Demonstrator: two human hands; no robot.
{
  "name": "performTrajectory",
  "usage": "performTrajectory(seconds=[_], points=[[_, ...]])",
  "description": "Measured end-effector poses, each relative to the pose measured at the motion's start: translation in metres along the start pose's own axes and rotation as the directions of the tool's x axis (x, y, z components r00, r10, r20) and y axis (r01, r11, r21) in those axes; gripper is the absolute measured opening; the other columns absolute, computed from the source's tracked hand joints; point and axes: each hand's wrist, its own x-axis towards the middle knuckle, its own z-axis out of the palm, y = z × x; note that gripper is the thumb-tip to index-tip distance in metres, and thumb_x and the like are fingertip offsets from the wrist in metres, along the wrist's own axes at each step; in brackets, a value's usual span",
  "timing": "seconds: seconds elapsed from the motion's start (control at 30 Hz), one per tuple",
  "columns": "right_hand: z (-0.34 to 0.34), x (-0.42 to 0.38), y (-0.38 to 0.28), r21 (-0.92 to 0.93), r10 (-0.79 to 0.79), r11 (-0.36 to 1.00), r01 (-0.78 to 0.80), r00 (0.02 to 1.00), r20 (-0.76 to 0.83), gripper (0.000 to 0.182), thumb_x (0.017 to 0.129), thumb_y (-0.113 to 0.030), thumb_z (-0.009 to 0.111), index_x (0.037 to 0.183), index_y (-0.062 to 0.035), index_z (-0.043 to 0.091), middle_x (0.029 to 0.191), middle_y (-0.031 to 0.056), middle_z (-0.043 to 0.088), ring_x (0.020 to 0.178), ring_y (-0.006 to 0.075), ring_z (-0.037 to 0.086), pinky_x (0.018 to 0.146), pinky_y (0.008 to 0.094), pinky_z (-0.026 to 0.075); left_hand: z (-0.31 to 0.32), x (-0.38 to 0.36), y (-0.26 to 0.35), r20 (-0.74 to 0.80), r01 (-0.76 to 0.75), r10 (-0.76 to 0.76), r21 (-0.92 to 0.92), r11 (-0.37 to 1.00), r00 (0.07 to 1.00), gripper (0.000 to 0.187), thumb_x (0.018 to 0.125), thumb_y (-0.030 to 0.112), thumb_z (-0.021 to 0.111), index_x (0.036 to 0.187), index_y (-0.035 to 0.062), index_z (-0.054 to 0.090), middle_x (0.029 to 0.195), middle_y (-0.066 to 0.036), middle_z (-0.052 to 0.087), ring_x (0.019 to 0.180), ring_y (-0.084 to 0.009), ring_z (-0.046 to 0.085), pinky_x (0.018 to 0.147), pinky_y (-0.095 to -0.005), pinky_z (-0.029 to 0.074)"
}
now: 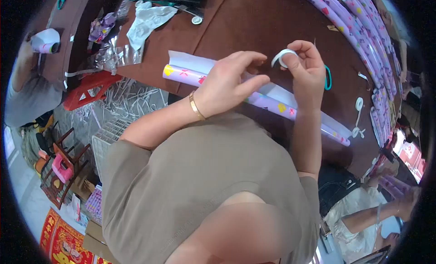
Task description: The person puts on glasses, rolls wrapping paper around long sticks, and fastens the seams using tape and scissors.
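Observation:
My right hand (309,75) pinches a small roll of white tape (285,58) between thumb and fingers, its loose end curling out to the left. My left hand (234,78) is open, thumb and fingers apart and pointing toward the tape, nothing between them. Below both hands lies a long roll of purple patterned wrapping paper (272,104), running across the table's near edge, with a pale flap (190,59) standing off it. The left hand covers part of this roll. A teal loop (328,78) shows just right of the right hand.
Many purple rolls (359,32) are stacked along the brown table's (254,23) right side. Another tape roll (359,104) lies near them. White plastic (147,23) and clear wrap (113,57) lie at left. A red stool (91,90) and white crate (106,132) stand below. People work on both sides.

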Motion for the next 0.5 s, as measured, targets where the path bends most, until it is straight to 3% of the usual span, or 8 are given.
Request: performTrajectory(seconds=[0.07,0.1,0.17,0.27,0.37,0.4,0.43,0.5], points=[[0.005,-0.011,0.001,0.007,-0.044,0.999,0.044,0.999,0.004,0.022,0.088,0.002,0.064,0.109,0.0002,0.057,0.095,0.0045,0.062,0.085,0.0091,0.061,0.076,0.0220,0.049,0.007,0.004,0.001,0.047,0.190,-0.185,-0.339,0.921,0.982,0.032,0.090,0.022,0.068,0.113,-0.0003,0.062,0.097,-0.010,0.069,0.087,-0.0146,0.069,0.075,-0.0282,0.054],[0.005,-0.016,0.001,0.021,-0.089,0.996,0.089,0.996,0.016,0.022,0.088,0.005,0.063,0.109,0.0005,0.057,0.097,0.0057,0.062,0.088,0.0103,0.061,0.079,0.0227,0.049,0.007,0.006,0.001,0.051,0.190,-0.184,-0.340,0.921,0.982,0.032,0.090,0.022,0.068,0.113,-0.0003,0.062,0.097,-0.010,0.069,0.087,-0.0146,0.069,0.075,-0.0282,0.054],[0.005,-0.024,0.004,0.031,-0.076,0.997,0.075,0.997,0.028,0.022,0.088,0.007,0.061,0.108,0.0012,0.056,0.102,0.0075,0.062,0.093,0.0119,0.061,0.084,0.0246,0.049,0.007,0.010,0.001,0.220,0.391,-0.324,-0.496,0.775,0.920,0.027,0.091,0.021,0.068,0.107,0.0000,0.062,0.094,-0.008,0.069,0.086,-0.0122,0.068,0.074,-0.0266,0.054],[0.003,-0.031,0.004,0.040,-0.182,0.983,0.179,0.981,0.066,0.023,0.089,-0.003,0.068,0.109,0.0025,0.057,0.099,0.0059,0.063,0.089,0.0102,0.061,0.079,0.0235,0.049,0.011,0.009,0.000,0.222,0.387,-0.318,-0.554,0.737,0.922,0.024,0.091,0.022,0.067,0.099,0.0001,0.062,0.092,-0.006,0.068,0.083,-0.0099,0.067,0.070,-0.0255,0.052],[-0.011,-0.042,0.004,-0.082,-0.115,0.989,0.122,0.990,0.085,0.028,0.092,-0.013,0.069,0.112,0.0024,0.057,0.100,0.0044,0.063,0.089,0.0095,0.059,0.080,0.0230,0.047,0.011,0.006,-0.001,0.186,0.310,-0.253,-0.429,0.849,0.950,0.022,0.091,0.022,0.067,0.094,0.0011,0.061,0.088,-0.004,0.067,0.079,-0.0084,0.065,0.067,-0.0249,0.051],[-0.015,-0.047,0.001,-0.119,-0.029,0.992,0.039,0.996,0.087,0.040,0.094,-0.030,0.067,0.117,0.0012,0.057,0.102,0.0049,0.063,0.095,0.0110,0.059,0.084,0.0232,0.045,0.012,0.006,0.000,0.192,0.312,-0.252,-0.430,0.847,0.949,0.022,0.091,0.022,0.067,0.094,0.0011,0.061,0.088,-0.004,0.067,0.079,-0.0084,0.065,0.067,-0.0249,0.051],[-0.018,-0.049,0.000,-0.121,-0.027,0.992,0.037,0.996,0.082,0.040,0.094,-0.030,0.067,0.117,0.0012,0.057,0.102,0.0049,0.063,0.095,0.0110,0.059,0.084,0.0232,0.045,0.012,0.005,0.001,0.198,0.300,-0.241,-0.372,0.878,0.950,0.021,0.091,0.022,0.067,0.095,0.0020,0.062,0.086,-0.004,0.066,0.079,-0.0082,0.065,0.066,-0.0247,0.051],[-0.026,-0.052,-0.001,-0.138,0.177,0.977,-0.162,0.978,0.111,0.044,0.093,-0.034,0.068,0.117,0.0009,0.058,0.104,0.0052,0.064,0.095,0.0110,0.059,0.085,0.0235,0.045,0.010,0.005,0.008,0.219,0.288,-0.234,-0.255,0.923,0.947,0.018,0.090,0.021,0.068,0.096,0.0048,0.063,0.088,-0.004,0.069,0.078,-0.0078,0.064,0.067,-0.0231,0.050]])
